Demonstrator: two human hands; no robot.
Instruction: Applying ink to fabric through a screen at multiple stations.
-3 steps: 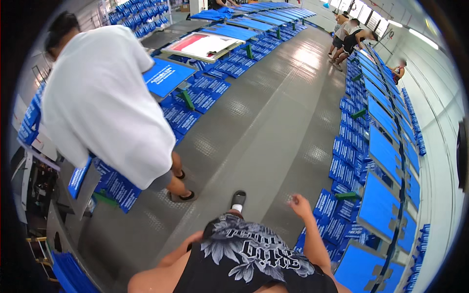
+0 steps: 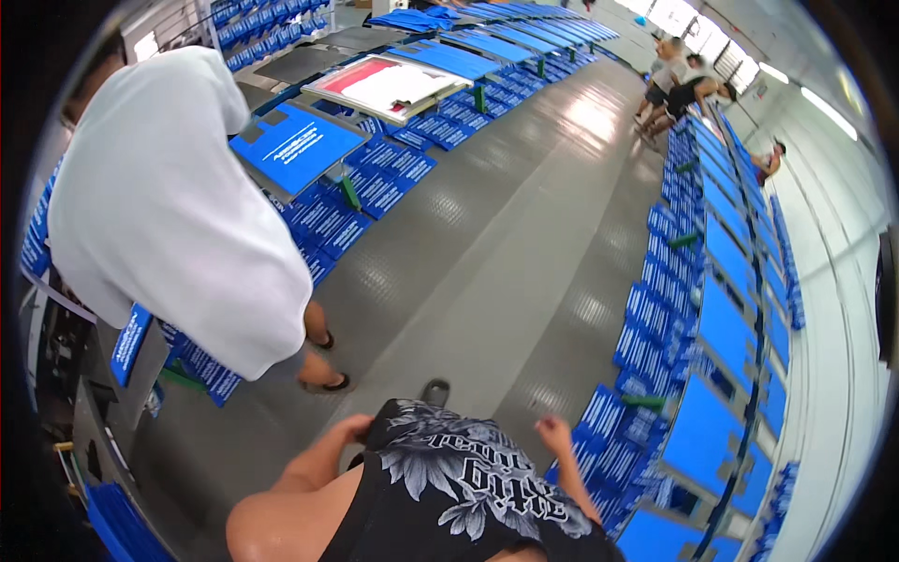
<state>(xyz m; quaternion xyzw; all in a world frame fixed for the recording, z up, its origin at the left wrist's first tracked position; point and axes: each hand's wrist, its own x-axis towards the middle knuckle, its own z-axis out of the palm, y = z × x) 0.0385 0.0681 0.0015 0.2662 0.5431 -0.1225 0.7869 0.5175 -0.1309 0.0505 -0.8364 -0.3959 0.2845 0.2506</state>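
1. Your right hand (image 2: 554,434) hangs right of centre in the lower frame, fingers seemingly bent. It is small and blurred, so I cannot tell whether it is clenched or released.
2. Your left hand (image 2: 356,428) is beside your black top (image 2: 398,525), left of lower centre; its fingers are hidden, and I cannot tell what they grasp, if anything.
3. The blue printed pieces (image 2: 596,421) nearest your right hand lie below the right-hand row of boards (image 2: 700,433), at lower right. They carry lines of white lettering (too small to make out fully).
4. Pale lettering and grey leaves cover your top; the lettering appears upside down.
5. At upper left, a blue panel (image 2: 298,145) bears white print, near a white-and-red rectangular panel (image 2: 389,84).
6. A co-worker in a white shirt (image 2: 178,206) fills the left side, hands hidden.
7. Distant people (image 2: 688,92) at upper right are blurred; the dark rim cuts off the corners.
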